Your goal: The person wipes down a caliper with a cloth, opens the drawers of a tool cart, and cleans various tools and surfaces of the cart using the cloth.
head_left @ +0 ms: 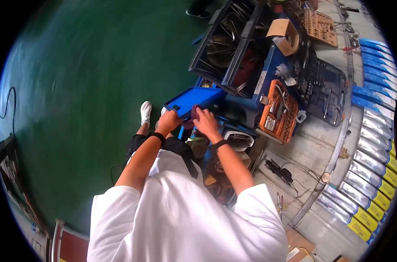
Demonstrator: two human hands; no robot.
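A blue metal panel (pixel 192 98) with a raised rim and a small black latch sticks out from the blue cabinet in front of me. My left hand (pixel 169 119) has its fingers curled at the panel's near edge, close to the latch. Bunched in my right hand (pixel 205 124) is a maroon cloth (pixel 195 112), against the panel's near side. Below my right hand, an open compartment (pixel 222 131) holds mixed items that are hard to make out.
Open drawers (pixel 227 43) of tools jut out ahead. On the bench at right lie an orange socket set case (pixel 278 111), a dark tool case (pixel 327 94), a cardboard box (pixel 283 37) and a black corded item (pixel 279 171). Packaged goods (pixel 364 174) line the far right. Green floor (pixel 84 87) spreads left.
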